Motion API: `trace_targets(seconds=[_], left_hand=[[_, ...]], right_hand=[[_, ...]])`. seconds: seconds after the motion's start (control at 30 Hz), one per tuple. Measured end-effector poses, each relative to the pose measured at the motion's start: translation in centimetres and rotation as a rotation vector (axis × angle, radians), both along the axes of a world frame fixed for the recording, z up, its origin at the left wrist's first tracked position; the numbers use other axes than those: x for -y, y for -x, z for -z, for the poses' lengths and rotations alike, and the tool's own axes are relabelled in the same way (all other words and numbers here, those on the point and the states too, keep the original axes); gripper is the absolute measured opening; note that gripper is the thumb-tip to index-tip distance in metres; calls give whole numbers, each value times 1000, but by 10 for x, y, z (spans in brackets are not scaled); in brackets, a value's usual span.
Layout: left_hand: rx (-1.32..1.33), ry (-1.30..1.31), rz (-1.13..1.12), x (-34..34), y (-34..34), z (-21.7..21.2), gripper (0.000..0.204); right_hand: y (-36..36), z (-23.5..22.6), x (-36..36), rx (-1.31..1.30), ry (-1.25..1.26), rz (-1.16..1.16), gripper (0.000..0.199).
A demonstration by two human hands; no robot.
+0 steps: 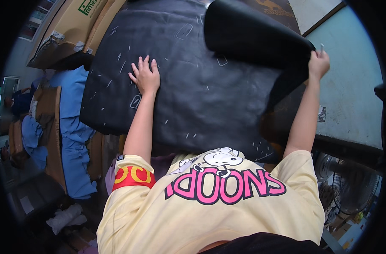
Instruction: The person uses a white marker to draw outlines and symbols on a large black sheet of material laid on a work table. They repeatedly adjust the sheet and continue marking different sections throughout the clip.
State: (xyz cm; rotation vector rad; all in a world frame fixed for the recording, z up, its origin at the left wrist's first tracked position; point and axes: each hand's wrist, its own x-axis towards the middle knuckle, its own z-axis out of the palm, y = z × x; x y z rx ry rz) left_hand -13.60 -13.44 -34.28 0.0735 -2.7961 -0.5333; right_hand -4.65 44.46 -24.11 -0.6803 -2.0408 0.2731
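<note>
A large black leather sheet point(184, 93) with a smooth face and several white marks lies spread over the work surface. On its left part my left hand point(146, 78) rests palm down, fingers spread, holding nothing. At the right, my right hand point(318, 65) is closed on the leather's edge and lifts it, so the far right part folds over in a broad roll point(252, 36). A slim whitish stick point(322, 47), perhaps a marking pen, pokes up from the right fingers. Small drawn outlines point(135, 101) show on the sheet near my left wrist.
Brown cardboard boxes point(70, 31) stand at the far left. Below them hang pale blue pieces of material point(74, 131) beside a cardboard panel point(53, 139). A light blue-green tabletop point(351, 80) adjoins on the right. A fan point(356, 190) stands below it.
</note>
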Motion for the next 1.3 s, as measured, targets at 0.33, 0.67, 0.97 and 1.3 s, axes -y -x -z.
trace_targets(seconds=[0.33, 0.67, 0.97, 1.3], left_hand=[[12, -7, -12, 2, -3, 0, 54], [11, 27, -11, 3, -2, -3, 52], [-7, 41, -10, 2, -3, -4, 50], [-6, 38, -9, 2, -2, -5, 50]], right_hand=[[-39, 17, 81, 2, 229, -103, 47], [72, 78, 213, 421, 765, -824, 27], [82, 75, 220, 376, 595, -666, 24], [90, 78, 230, 397, 384, -609, 22]])
